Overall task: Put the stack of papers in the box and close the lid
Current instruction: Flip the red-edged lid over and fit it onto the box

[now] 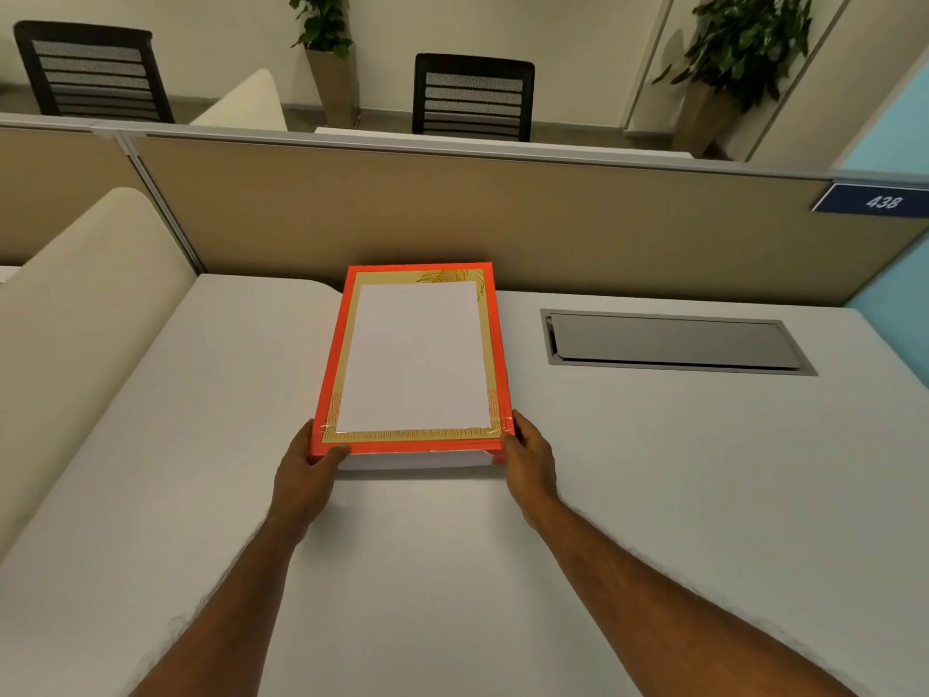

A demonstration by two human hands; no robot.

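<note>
Two hands [417, 462] grip orange box [327, 374] on white desk [653, 470].

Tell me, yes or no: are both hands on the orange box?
Yes, the left hand and right hand grip the orange box at its near corners.

A white desk [653, 495] fills most of the view and is bounded at twelve o'clock by a beige partition panel [502, 218]. An orange box [327, 374] is set directly on the desktop at its middle, near the partition; a white sheet [414, 357] is seen flat on top of it. At two o'clock from the box, well apart, a grey cable hatch [673, 342] is set flush into the desktop. The near half of the desktop is crossed by two forearms.
</note>
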